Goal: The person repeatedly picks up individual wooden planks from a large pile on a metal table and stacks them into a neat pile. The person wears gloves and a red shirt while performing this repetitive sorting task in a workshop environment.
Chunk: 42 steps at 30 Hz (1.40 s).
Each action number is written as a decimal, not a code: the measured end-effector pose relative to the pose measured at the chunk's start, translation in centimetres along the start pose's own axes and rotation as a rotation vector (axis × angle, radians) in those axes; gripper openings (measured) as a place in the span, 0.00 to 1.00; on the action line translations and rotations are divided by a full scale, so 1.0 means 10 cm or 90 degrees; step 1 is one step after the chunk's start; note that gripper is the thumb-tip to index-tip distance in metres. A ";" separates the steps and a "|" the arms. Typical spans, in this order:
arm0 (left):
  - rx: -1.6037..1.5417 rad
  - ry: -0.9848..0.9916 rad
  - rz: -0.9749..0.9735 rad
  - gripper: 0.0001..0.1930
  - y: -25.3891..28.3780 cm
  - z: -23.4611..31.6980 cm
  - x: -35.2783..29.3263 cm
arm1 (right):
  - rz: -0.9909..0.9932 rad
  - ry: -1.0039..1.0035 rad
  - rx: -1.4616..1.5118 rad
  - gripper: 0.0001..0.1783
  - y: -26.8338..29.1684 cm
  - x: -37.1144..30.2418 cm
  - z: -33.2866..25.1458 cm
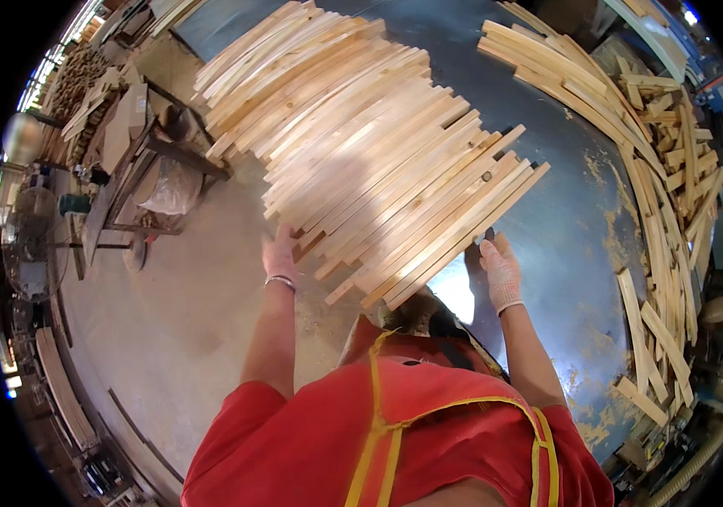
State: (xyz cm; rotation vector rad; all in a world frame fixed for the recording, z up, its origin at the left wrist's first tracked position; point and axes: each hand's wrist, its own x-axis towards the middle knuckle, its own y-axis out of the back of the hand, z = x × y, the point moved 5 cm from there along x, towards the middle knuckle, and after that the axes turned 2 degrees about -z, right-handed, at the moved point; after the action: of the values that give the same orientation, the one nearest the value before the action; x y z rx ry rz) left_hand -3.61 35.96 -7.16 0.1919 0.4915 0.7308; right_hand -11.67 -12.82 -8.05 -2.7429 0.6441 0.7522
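Left fingers (285, 233): at the near-left ends of the wooden slats (353, 156); clamped on one or only resting there, I cannot tell
Left hand (279, 257): a band (279, 280) circles my wrist just below it
Right fingers (494, 251): curled together on a small dark object (486, 237), too small for me to name, near the right end of the nearest slats
Right hand (503, 272): in a pale knitted glove (509, 296)
Slats: laid side by side in a broad, slanting sheet ahead of me, pale, some with knots, their ends staggered
Tabletop (560, 198): blue-grey, under the slats, with sawdust (615, 241) scattered toward its right side
Loose strips (653, 245): heaped untidily along the table's right side, well apart from my hands
My clothes: red shirt (243, 435) with yellow trim (366, 465)
Floor (184, 279): grey, to my left, with a clear plastic bag (174, 182) beyond
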 end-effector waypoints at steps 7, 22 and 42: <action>0.256 0.017 -0.691 0.24 -0.39 -0.72 -1.21 | 0.139 0.114 0.003 0.48 0.42 0.45 -0.44; 0.700 -0.328 -0.537 0.50 -3.03 0.63 -1.77 | 0.061 0.028 -0.485 0.43 0.84 0.93 -0.96; 0.116 -0.606 -0.722 0.33 -2.48 2.48 -2.22 | 0.392 0.368 -0.487 0.39 0.45 -1.01 -2.68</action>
State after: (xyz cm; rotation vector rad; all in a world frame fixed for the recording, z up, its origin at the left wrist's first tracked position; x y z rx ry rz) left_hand 9.15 2.76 14.16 0.3533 -0.2822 -0.5413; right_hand -10.09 -21.81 19.43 -3.5305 1.6724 0.3052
